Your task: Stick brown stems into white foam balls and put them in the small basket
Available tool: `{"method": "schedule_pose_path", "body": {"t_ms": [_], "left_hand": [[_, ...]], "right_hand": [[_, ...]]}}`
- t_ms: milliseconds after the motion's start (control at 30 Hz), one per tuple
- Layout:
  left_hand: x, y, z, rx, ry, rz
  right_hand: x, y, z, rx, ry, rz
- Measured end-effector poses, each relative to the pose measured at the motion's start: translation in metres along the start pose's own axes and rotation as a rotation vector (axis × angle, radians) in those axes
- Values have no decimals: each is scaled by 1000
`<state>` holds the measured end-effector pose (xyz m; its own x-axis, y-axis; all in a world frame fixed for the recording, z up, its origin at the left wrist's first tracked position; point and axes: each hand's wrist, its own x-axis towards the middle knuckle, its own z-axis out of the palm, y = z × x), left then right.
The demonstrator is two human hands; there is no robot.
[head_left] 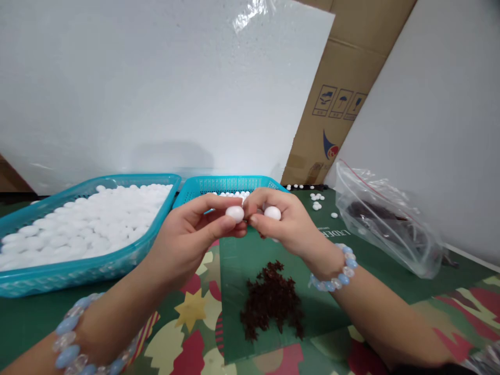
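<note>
At frame centre, the left hand pinched a white ball; the right hand pinched another ball, above a brown pile.

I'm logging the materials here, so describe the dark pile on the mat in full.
The pile is a loose heap of small dark reddish-brown pieces with spiky, star-like edges, looking dry and crumbly. It lies flat on the green mat, below both hands, nearer the right hand. Nothing touches it but the mat. A few bits straggle at its lower edge.
</note>
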<state>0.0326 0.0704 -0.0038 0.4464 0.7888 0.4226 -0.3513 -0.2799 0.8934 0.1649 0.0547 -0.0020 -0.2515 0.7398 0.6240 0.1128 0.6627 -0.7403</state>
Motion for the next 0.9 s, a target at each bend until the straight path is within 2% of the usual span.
{"method": "schedule_pose_path", "body": {"t_ms": [133, 333, 467, 900], "left_hand": [[0, -1, 1, -22, 40, -8], [-2, -1, 1, -80, 9, -13], [-3, 2, 3, -87, 10, -14], [-5, 1, 4, -11, 1, 123]], "right_hand": [[0, -3, 1, -69, 27, 24], [0, -5, 1, -69, 46, 43], [-1, -4, 3, -63, 64, 7], [-5, -10, 8, -155, 133, -70]]}}
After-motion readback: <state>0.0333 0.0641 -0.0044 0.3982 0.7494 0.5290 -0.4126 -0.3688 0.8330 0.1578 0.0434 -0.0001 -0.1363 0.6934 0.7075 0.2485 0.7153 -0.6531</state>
